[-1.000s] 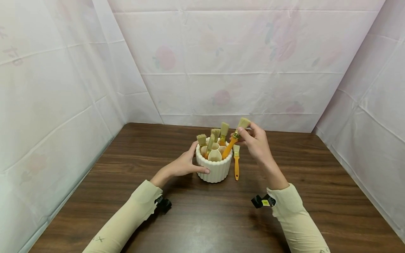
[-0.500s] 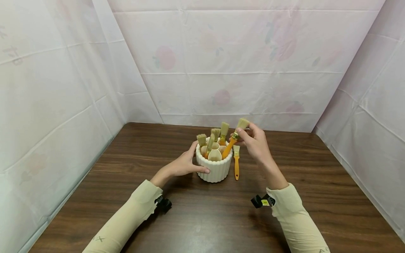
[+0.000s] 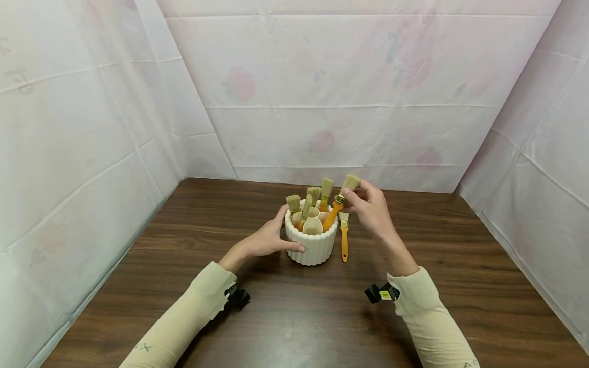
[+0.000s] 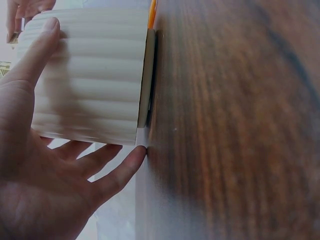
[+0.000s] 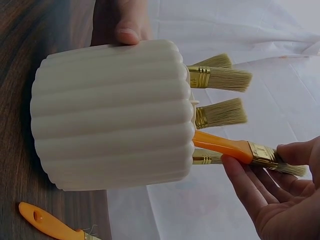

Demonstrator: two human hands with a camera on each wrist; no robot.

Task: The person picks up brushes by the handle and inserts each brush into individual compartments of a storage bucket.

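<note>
A person's right hand [image 3: 370,204] pinches a brush [image 3: 339,202] at its brass ferrule, the orange handle angled down into a ribbed white holder [image 3: 312,245] standing on the dark wood surface [image 3: 294,317]. The left hand [image 3: 267,239] steadies the holder, thumb and fingers [image 4: 47,42] curved round its wall on the side away from the right-hand fingers. Four other brushes [image 5: 220,77] stand bristles-up in the holder's inner cups, just beside the held one; a sixth, the spare [image 3: 343,237], lies flat on the surface below the right-hand fingers, close to the holder's base.

The handle tip appears to sit inside a cup, though the rim hides how deep it goes. To seat it well, the pinch should probably stay light at the ferrule and let the handle slide straight down its cup, clear of the neighbouring bristles, while the left hand keeps the holder from tipping or turning.
</note>
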